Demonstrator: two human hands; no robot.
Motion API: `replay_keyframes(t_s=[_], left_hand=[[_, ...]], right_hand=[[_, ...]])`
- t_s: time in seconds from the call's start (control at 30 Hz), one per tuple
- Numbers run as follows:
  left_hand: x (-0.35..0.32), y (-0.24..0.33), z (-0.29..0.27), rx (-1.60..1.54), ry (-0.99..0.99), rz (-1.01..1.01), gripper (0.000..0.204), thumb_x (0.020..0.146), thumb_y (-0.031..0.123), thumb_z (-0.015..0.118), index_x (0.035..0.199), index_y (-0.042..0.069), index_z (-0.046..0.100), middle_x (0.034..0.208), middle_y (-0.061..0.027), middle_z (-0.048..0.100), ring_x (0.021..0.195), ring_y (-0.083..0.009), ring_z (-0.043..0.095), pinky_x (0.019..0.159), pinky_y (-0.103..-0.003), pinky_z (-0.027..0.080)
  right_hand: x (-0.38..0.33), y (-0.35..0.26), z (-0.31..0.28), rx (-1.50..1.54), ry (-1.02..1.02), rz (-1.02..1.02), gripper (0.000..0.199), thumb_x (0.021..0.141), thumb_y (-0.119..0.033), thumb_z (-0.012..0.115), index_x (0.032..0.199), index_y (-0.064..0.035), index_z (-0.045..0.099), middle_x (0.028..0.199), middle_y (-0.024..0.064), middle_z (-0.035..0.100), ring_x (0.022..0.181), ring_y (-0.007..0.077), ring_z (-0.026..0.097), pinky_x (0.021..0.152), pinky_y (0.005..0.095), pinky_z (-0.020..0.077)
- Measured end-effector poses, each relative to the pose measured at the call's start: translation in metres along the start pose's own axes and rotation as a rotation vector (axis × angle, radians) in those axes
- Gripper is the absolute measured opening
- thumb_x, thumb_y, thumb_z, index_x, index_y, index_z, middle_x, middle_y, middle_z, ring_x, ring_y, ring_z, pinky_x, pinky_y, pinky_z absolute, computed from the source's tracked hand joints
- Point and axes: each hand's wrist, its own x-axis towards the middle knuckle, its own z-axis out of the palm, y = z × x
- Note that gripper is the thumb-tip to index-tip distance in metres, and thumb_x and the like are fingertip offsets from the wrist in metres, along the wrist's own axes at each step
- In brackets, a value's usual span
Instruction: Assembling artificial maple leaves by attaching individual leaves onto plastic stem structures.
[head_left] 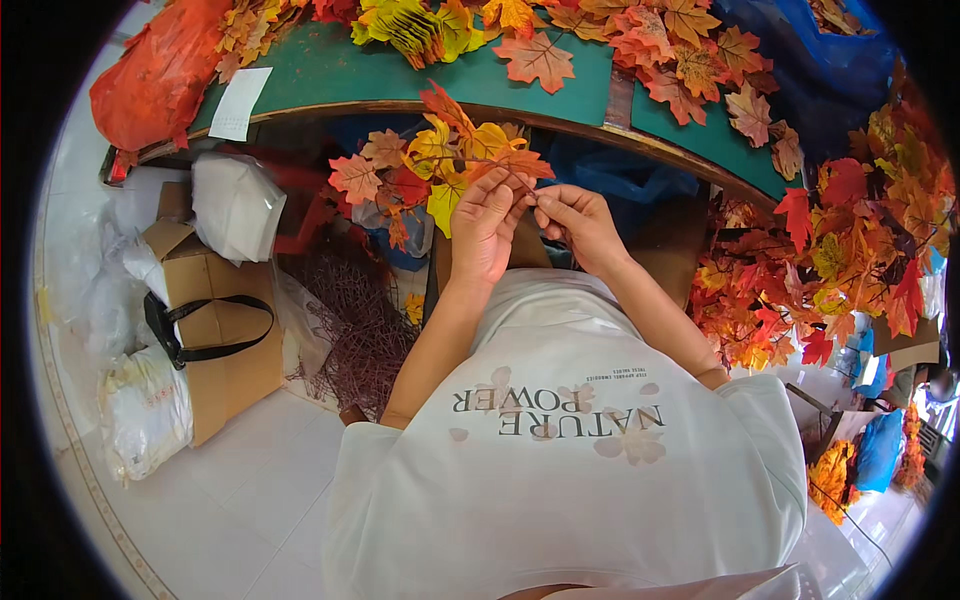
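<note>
The leaf spray (431, 152) mixes bright yellow, orange and red. Green covers the table (310, 75), edged in brown; a large loose leaf (536, 61) on it is dusty orange. The shirt (570, 510) is white — printed with dark grey lettering and pale brownish-pink flowers and petals. The twigs (345, 315) are dark purple-brown, the cardboard box (235, 395) tan with a black strap (240, 349), the plastic bag (155, 85) red-orange, the floor tiles (265, 480) white.

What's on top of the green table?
Red, orange and yellow artificial leaves, a white paper slip and, at the left end, red plastic. Whatever those cover can't be seen.
</note>
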Motion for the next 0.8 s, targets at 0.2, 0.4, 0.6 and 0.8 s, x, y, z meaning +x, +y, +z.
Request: replay_keyframes(t_s=[0.2, 0.4, 0.6, 0.8], left_hand=[[0.005, -0.006, -0.005, 0.138, -0.058, -0.117, 0.02, 0.089, 0.011, 0.058, 0.105, -0.001, 0.059, 0.098, -0.0085, 0.063, 0.087, -0.0158, 0.059, 0.079, -0.028, 0.047], [0.012, 0.001, -0.006, 0.223, -0.25, -0.179, 0.006, 0.082, 0.003, 0.061, 0.088, 0.001, 0.062, 0.093, -0.0064, 0.061, 0.092, -0.0168, 0.056, 0.084, -0.029, 0.042], [0.009, 0.005, -0.011, 0.178, -0.251, 0.063, 0.003, 0.084, 0.006, 0.061, 0.084, 0.004, 0.059, 0.091, -0.0065, 0.059, 0.101, -0.0236, 0.055, 0.09, -0.037, 0.044], [0.015, 0.038, -0.034, -0.547, 0.071, 0.006, 0.007, 0.092, 0.014, 0.053, 0.094, 0.008, 0.055, 0.085, -0.0024, 0.056, 0.062, -0.0099, 0.05, 0.068, -0.026, 0.049]], right_hand=[[0.002, -0.007, -0.007, 0.256, -0.078, 0.205, 0.016, 0.091, -0.014, 0.054, 0.093, -0.001, 0.063, 0.068, -0.0021, 0.053, 0.054, 0.0036, 0.041, 0.05, 0.0165, 0.0338], [0.008, -0.003, -0.028, 0.491, -0.354, 0.412, 0.015, 0.091, -0.017, 0.054, 0.089, -0.0023, 0.055, 0.067, -0.0031, 0.046, 0.046, 0.0017, 0.033, 0.042, 0.0159, 0.0268], [0.018, -0.017, -0.004, -0.192, -0.244, 0.075, 0.021, 0.091, -0.019, 0.057, 0.096, 0.0006, 0.061, 0.081, 0.0071, 0.064, 0.07, 0.0118, 0.06, 0.062, 0.0216, 0.0466], [0.024, -0.072, 0.015, -0.833, -0.071, -0.377, 0.018, 0.091, -0.012, 0.056, 0.097, 0.003, 0.063, 0.086, 0.0058, 0.065, 0.083, 0.0105, 0.06, 0.074, 0.0238, 0.0492]])
